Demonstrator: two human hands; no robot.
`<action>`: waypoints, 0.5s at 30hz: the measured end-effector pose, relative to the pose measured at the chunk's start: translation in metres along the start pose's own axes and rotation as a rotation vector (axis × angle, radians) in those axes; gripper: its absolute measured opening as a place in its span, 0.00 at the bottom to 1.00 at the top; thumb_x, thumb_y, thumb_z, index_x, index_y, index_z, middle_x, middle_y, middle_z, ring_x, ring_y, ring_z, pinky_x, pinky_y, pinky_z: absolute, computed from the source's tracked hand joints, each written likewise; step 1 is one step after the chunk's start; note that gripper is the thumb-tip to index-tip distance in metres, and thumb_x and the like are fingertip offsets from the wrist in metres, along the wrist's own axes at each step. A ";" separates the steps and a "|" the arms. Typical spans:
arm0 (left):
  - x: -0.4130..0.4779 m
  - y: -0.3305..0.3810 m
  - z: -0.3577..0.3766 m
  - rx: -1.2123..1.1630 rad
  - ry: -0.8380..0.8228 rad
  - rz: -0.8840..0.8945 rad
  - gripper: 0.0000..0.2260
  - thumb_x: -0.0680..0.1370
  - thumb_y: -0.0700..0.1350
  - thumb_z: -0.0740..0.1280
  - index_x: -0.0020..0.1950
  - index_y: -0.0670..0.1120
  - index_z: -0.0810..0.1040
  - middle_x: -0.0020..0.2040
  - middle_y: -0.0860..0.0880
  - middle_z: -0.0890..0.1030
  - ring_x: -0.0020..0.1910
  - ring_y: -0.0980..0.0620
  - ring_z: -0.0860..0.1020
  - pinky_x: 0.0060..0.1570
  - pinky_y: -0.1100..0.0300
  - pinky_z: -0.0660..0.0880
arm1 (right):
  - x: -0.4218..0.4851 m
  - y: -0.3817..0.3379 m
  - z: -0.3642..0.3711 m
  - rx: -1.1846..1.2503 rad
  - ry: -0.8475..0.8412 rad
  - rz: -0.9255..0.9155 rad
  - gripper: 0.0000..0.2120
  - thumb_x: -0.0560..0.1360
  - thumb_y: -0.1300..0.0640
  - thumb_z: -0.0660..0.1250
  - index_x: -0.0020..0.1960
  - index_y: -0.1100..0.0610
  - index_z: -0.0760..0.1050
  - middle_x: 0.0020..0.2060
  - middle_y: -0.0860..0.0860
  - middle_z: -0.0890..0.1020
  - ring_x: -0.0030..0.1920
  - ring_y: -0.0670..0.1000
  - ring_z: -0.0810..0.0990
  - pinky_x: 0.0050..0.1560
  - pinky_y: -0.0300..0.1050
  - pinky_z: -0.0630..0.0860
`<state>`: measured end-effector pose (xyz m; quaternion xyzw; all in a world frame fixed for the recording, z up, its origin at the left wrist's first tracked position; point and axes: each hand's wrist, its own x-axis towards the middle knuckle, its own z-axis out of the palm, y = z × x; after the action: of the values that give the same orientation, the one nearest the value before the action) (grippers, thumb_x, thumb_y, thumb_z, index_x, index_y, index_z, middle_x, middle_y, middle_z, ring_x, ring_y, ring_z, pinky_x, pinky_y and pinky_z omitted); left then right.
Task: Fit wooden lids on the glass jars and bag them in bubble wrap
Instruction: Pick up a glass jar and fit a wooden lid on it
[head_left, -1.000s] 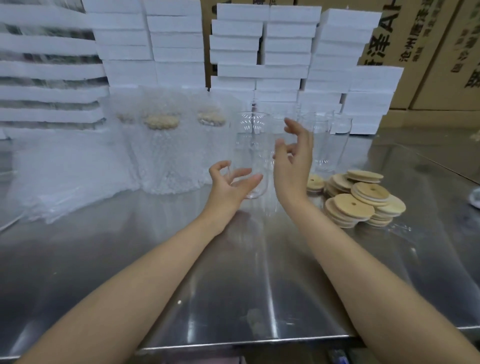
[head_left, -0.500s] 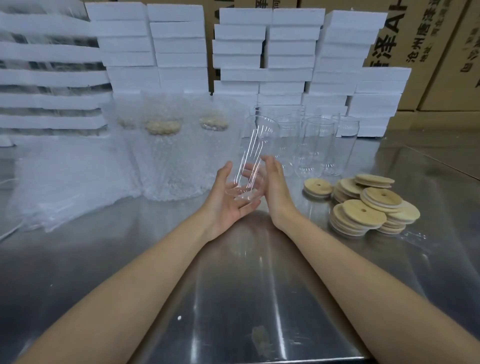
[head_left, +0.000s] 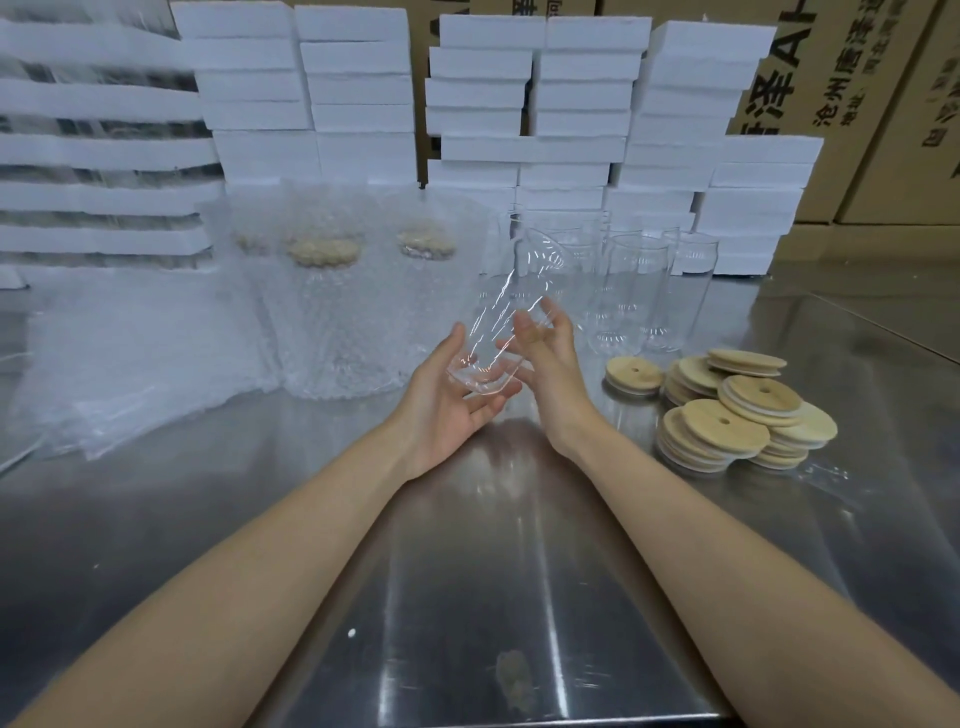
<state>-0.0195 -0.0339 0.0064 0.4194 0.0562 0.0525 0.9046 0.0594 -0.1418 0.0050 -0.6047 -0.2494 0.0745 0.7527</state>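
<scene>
A clear glass jar without a lid is tilted above the steel table, its mouth pointing up and away. My left hand, palm up, cups its base between thumb and fingers. Beside it, my right hand touches the jar's right side with loosely bent fingers. Round wooden lids with centre holes lie piled to the right, with one lid apart. Several empty jars stand upright behind my hands. To the left stand lidded jars in bubble wrap.
Flat bubble-wrap bags lie heaped at the left. White foam blocks are stacked along the back, with cardboard boxes behind them at the right. Clear plastic film lies under the lid pile.
My right hand reached to the standing jars and brought one toward me, tilted. My left hand came under its base. The right hand's fingers have loosened on the jar's side.
</scene>
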 end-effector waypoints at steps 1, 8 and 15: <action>0.000 0.001 0.000 -0.003 -0.006 -0.022 0.25 0.69 0.61 0.68 0.55 0.43 0.70 0.51 0.41 0.81 0.49 0.40 0.82 0.42 0.59 0.80 | -0.001 -0.001 0.000 0.012 -0.023 0.015 0.35 0.68 0.35 0.66 0.71 0.43 0.61 0.58 0.45 0.76 0.54 0.43 0.81 0.58 0.44 0.75; -0.006 0.003 -0.001 -0.062 -0.104 -0.269 0.35 0.70 0.72 0.61 0.49 0.38 0.76 0.38 0.43 0.77 0.31 0.48 0.78 0.35 0.60 0.78 | -0.008 -0.005 0.003 0.173 -0.314 0.187 0.55 0.50 0.32 0.80 0.72 0.44 0.62 0.56 0.46 0.83 0.60 0.48 0.80 0.51 0.45 0.80; -0.008 0.006 -0.010 -0.036 -0.117 -0.323 0.39 0.73 0.72 0.56 0.47 0.34 0.81 0.38 0.42 0.78 0.29 0.49 0.78 0.32 0.62 0.77 | -0.014 -0.005 0.003 0.096 -0.350 0.088 0.34 0.62 0.44 0.77 0.66 0.43 0.69 0.62 0.50 0.80 0.61 0.52 0.80 0.57 0.61 0.74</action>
<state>-0.0287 -0.0238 0.0052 0.3907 0.0694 -0.1171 0.9104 0.0451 -0.1460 0.0067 -0.5561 -0.3461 0.2232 0.7219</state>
